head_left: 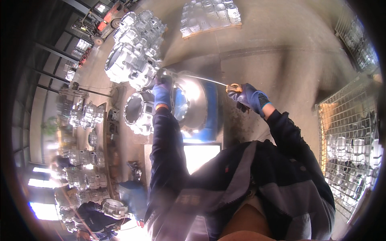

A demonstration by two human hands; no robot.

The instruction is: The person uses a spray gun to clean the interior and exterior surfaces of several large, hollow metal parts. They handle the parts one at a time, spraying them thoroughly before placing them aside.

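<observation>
A large ring-shaped metal housing (201,105) stands before me on a blue support (213,116), its round opening brightly lit. My left hand (162,94), in a blue glove, is closed on the left upper rim of this housing; its fingertips are hard to make out. To the right of the housing, my gloved right hand (250,97) is wrapped round the tan handle of a long thin file (207,80). The file's narrow shaft reaches left to the housing's upper edge. Glare hides where its tip touches.
More housings (136,48) are stacked at the upper left, with a single housing (138,112) beside my left forearm. A loaded pallet (211,16) stands ahead. At the right is a wire cage (350,148) of metal parts. A co-worker (94,221) bends at lower left; a red forklift (110,18) stands far left.
</observation>
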